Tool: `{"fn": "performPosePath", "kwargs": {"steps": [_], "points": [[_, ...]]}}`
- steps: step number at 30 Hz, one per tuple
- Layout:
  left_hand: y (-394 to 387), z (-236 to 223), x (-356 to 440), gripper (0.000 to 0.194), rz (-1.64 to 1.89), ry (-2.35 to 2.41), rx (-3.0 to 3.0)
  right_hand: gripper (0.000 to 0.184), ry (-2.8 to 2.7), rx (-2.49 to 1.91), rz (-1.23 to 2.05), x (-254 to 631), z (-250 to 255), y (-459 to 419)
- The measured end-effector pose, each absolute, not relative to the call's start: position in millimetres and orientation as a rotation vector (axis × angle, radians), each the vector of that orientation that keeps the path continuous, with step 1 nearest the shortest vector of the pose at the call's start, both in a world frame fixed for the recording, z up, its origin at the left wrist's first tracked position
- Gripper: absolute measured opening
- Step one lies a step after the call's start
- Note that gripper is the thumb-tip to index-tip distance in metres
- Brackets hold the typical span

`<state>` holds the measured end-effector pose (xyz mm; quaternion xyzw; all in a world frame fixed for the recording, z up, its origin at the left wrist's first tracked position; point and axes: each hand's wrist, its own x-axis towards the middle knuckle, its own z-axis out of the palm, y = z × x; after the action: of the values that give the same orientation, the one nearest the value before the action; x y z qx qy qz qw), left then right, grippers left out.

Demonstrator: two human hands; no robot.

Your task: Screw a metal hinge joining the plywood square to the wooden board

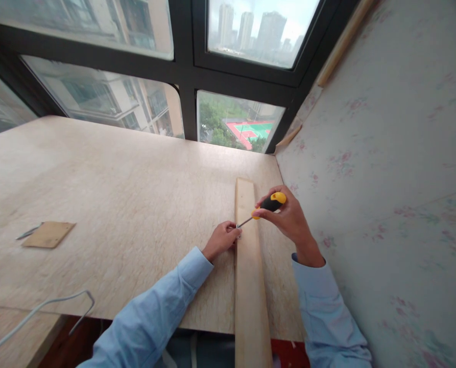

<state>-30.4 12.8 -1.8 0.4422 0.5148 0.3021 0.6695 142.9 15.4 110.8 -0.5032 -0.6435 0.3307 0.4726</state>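
Observation:
A long pale wooden plank (249,286) lies on the beige stone-look surface, its near end reaching past the front edge. My right hand (289,217) is closed around the yellow and black handle of a screwdriver (272,203), held at a slant over the plank. The shaft points down and left to the plank's left edge. There my left hand (224,239) pinches, fingertips together, at a small shiny metal piece by the screwdriver's tip. The fingers mostly hide that piece, so its kind cannot be made out.
To the left, a small tan square board (53,235) lies beside a thin metallic tool (28,231). A white cable (44,302) loops over the front left edge. Dark-framed windows (189,76) stand behind, and a flower-papered wall (384,179) rises close on the right.

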Motion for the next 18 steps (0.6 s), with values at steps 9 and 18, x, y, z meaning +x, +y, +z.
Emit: {"fn": "performPosePath", "kwargs": {"steps": [9, 18], "points": [[12.1, -2.9, -30.2, 0.017, 0.679, 1.168, 1.024, 0.058, -1.572, -0.956, 1.268, 146.1, 117.9, 7.3], [13.0, -9.4, -30.6, 0.019, 0.696, 1.15, 1.063, 0.055, -1.565, -1.573, 0.464, 134.2, 120.4, 10.0]]}}
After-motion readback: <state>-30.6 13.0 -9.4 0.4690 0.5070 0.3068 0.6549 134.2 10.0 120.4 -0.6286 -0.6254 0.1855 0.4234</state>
